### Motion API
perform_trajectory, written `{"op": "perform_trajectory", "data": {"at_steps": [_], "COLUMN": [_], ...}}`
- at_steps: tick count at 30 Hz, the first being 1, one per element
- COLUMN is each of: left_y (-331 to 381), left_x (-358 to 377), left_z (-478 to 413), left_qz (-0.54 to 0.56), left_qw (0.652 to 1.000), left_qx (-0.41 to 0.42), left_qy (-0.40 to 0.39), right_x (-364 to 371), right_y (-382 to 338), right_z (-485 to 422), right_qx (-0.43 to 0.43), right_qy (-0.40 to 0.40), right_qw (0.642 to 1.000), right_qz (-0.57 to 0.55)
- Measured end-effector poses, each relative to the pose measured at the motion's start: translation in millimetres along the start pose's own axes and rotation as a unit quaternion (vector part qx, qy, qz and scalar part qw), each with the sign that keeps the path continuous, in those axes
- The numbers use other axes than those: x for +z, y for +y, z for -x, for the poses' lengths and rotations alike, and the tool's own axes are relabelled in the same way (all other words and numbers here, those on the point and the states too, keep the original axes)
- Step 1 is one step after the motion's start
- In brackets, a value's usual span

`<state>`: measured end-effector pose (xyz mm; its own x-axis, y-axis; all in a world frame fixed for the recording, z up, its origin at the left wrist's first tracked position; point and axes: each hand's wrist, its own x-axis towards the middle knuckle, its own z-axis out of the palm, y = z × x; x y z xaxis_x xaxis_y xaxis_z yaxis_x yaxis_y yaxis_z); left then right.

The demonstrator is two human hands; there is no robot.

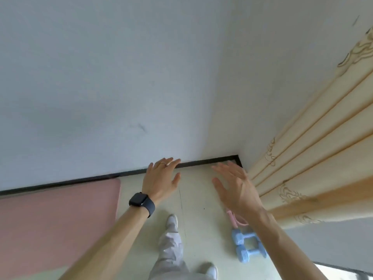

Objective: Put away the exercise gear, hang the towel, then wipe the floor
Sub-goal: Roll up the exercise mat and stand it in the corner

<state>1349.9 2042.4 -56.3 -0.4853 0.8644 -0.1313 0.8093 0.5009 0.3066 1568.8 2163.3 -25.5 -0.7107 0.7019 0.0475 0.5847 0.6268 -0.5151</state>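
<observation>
A pink exercise mat (56, 225) lies flat on the floor along the wall at the left. Two light blue dumbbells (247, 246) rest side by side on the floor at the lower right, with a pink jump rope (233, 219) just beyond them, partly hidden by my right forearm. My left hand (161, 179), a dark watch on its wrist, is held out open over the floor near the baseboard. My right hand (235, 185) is also open, fingers spread, above the rope and beside the curtain. Neither hand holds anything. No towel is in view.
Two white walls meet at a corner (238, 156) with a black baseboard. A cream curtain (314, 158) with gold pattern hangs down the right side. My legs in light trousers and white shoes (171, 221) stand on the pale floor between mat and dumbbells.
</observation>
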Motion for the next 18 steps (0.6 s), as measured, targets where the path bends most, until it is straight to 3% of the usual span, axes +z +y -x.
{"op": "perform_trajectory", "data": {"at_steps": [9,18], "left_y": [-92.4,-222.9], "left_x": [-38.0,-79.9], "left_z": [196.5,430.2], "left_qz": [0.003,0.019], "left_qw": [0.971,0.893], "left_qx": [-0.217,-0.404], "left_qy": [0.096,0.199], "right_x": [63.0,151.4], "right_y": [-130.6,-352.9], "right_z": [31.4,123.4], "right_qx": [-0.209,-0.407], "right_qy": [-0.104,-0.188], "right_qw": [0.972,0.893], "right_qz": [-0.033,-0.039]}}
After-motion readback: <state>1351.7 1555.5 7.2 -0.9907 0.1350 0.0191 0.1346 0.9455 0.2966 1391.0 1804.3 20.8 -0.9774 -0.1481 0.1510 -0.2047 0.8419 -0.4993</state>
